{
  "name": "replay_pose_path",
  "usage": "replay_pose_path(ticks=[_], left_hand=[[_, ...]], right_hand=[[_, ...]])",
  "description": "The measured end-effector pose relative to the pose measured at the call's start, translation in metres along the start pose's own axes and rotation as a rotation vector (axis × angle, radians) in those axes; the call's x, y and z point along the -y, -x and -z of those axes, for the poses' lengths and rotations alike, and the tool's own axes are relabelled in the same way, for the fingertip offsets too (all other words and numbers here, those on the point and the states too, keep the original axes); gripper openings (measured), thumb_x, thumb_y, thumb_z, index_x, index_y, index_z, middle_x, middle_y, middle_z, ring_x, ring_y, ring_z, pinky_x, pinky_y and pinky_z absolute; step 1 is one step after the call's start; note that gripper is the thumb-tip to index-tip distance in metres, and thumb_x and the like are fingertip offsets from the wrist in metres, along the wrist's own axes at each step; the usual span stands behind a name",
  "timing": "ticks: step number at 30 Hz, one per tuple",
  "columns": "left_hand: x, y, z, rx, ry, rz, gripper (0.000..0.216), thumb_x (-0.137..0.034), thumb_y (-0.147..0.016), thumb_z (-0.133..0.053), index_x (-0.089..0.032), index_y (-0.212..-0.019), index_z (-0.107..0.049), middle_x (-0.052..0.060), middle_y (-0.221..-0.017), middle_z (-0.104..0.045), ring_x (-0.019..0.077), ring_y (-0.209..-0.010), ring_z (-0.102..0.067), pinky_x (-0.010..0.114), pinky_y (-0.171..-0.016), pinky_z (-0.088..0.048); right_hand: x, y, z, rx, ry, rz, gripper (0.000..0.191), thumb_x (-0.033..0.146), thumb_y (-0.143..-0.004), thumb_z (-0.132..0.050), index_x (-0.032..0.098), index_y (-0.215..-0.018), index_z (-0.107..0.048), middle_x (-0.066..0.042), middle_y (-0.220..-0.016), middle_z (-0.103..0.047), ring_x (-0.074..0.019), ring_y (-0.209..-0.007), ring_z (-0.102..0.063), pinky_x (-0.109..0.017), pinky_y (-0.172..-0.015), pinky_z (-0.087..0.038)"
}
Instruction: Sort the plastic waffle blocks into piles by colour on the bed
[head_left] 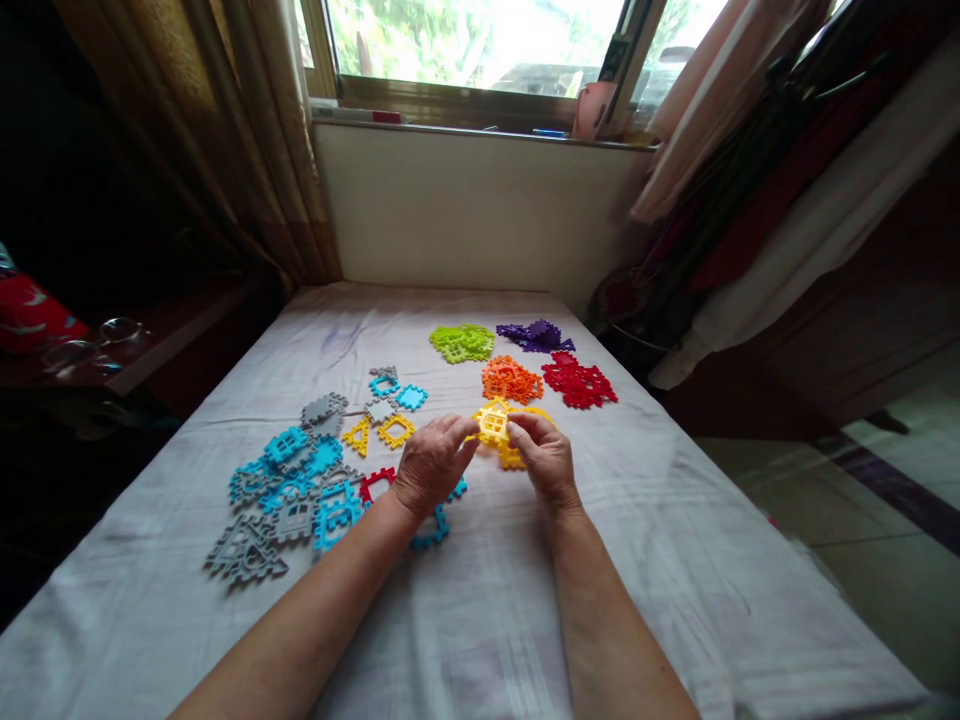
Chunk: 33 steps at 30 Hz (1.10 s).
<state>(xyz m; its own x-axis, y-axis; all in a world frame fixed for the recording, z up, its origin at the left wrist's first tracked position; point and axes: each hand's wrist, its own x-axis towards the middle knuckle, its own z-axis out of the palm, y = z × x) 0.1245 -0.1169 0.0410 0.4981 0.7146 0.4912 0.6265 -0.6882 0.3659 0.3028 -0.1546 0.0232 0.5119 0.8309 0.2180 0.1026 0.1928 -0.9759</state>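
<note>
Both my hands meet over the middle of the white sheet (465, 620). My left hand (431, 465) and my right hand (546, 458) pinch a yellow interlocking plastic tile (493, 422) between their fingertips. Just under it lies a small heap of yellow tiles (514, 456). A blue tile (433, 528) lies partly hidden beneath my left wrist. Left of it a red square frame tile (375, 483) lies flat.
Sorted heaps lie further back: green (462, 342), purple (534, 335), orange (511, 380), red (579, 381). A mixed spread of blue and grey tiles (289, 495) covers the left side, with loose yellow frames (379, 433). A wall and window sill (480, 130) stand beyond the bed.
</note>
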Motion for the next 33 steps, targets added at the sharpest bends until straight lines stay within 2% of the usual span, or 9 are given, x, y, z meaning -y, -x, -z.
replay_pose_path(ticks=[3,6,9,12,21,24,27,30,33], left_hand=[[0.021,0.001,0.015,-0.008,-0.063,0.079,0.015,-0.031,-0.093,-0.055,-0.025,-0.103,-0.065,0.005,-0.102,-0.071,0.0203,-0.095,-0.065,0.034,-0.089,-0.051],[0.049,0.005,0.035,0.065,-0.181,0.191,0.017,-0.036,-0.090,-0.058,-0.025,-0.096,-0.070,0.006,-0.107,-0.071,0.0236,-0.101,-0.064,0.038,-0.093,-0.049],[0.071,0.013,0.050,0.163,-0.266,0.252,0.018,-0.040,-0.086,-0.062,-0.027,-0.091,-0.074,0.006,-0.111,-0.070,0.0264,-0.106,-0.063,0.041,-0.095,-0.047],[0.079,0.020,0.056,0.238,-0.316,0.254,0.019,-0.042,-0.082,-0.065,-0.028,-0.089,-0.076,0.006,-0.114,-0.070,0.0285,-0.110,-0.060,0.043,-0.097,-0.045],[0.079,0.019,0.051,0.323,-0.356,0.275,0.022,-0.037,-0.083,-0.061,-0.031,-0.098,-0.076,0.006,-0.117,-0.070,0.0286,-0.113,-0.059,0.044,-0.099,-0.043],[0.081,0.017,0.051,0.318,-0.350,0.265,0.020,-0.037,-0.084,-0.061,-0.031,-0.095,-0.077,0.006,-0.116,-0.070,0.0282,-0.112,-0.060,0.043,-0.097,-0.044],[0.078,0.013,0.051,0.258,-0.297,0.258,0.019,-0.036,-0.085,-0.061,-0.030,-0.095,-0.076,0.006,-0.115,-0.070,0.0273,-0.110,-0.061,0.042,-0.096,-0.045],[0.064,0.004,0.045,0.184,-0.184,0.196,0.018,-0.034,-0.086,-0.062,-0.030,-0.097,-0.076,0.005,-0.114,-0.070,0.0256,-0.109,-0.061,0.042,-0.098,-0.045],[0.038,-0.011,0.027,0.170,-0.060,0.097,0.018,-0.033,-0.086,-0.063,-0.029,-0.099,-0.075,0.004,-0.113,-0.069,0.0243,-0.109,-0.060,0.042,-0.101,-0.044]], right_hand=[[-0.009,-0.008,0.007,-0.136,0.012,-0.004,0.041,0.054,-0.067,-0.071,0.018,-0.088,-0.073,-0.005,-0.079,-0.076,-0.0168,-0.064,-0.066,-0.031,-0.063,-0.057],[-0.017,-0.013,0.015,-0.253,0.165,0.017,0.044,0.054,-0.070,-0.066,0.017,-0.093,-0.072,-0.006,-0.080,-0.076,-0.0181,-0.067,-0.067,-0.032,-0.067,-0.056],[-0.021,-0.013,0.021,-0.270,0.397,0.032,0.042,0.053,-0.073,-0.061,0.019,-0.095,-0.073,-0.005,-0.079,-0.076,-0.0189,-0.067,-0.066,-0.032,-0.068,-0.054],[-0.021,-0.012,0.023,-0.260,0.554,0.044,0.039,0.051,-0.076,-0.058,0.021,-0.095,-0.074,-0.005,-0.078,-0.075,-0.0190,-0.065,-0.065,-0.031,-0.065,-0.051],[-0.027,-0.013,0.024,-0.301,0.682,0.141,0.041,0.046,-0.083,-0.048,0.019,-0.094,-0.076,-0.009,-0.089,-0.072,-0.0196,-0.072,-0.063,-0.032,-0.071,-0.049],[-0.028,-0.015,0.027,-0.337,0.676,0.145,0.041,0.044,-0.084,-0.047,0.018,-0.094,-0.076,-0.010,-0.090,-0.071,-0.0203,-0.073,-0.063,-0.033,-0.073,-0.049],[-0.029,-0.018,0.030,-0.380,0.638,0.148,0.040,0.043,-0.083,-0.046,0.017,-0.092,-0.076,-0.011,-0.089,-0.071,-0.0209,-0.074,-0.064,-0.033,-0.073,-0.050],[-0.030,-0.019,0.033,-0.428,0.584,0.155,0.040,0.041,-0.082,-0.046,0.016,-0.090,-0.076,-0.012,-0.089,-0.072,-0.0224,-0.080,-0.065,-0.034,-0.077,-0.051],[-0.030,-0.020,0.034,-0.467,0.550,0.160,0.038,0.040,-0.081,-0.046,0.016,-0.088,-0.075,-0.012,-0.091,-0.073,-0.0231,-0.085,-0.067,-0.034,-0.082,-0.052]])
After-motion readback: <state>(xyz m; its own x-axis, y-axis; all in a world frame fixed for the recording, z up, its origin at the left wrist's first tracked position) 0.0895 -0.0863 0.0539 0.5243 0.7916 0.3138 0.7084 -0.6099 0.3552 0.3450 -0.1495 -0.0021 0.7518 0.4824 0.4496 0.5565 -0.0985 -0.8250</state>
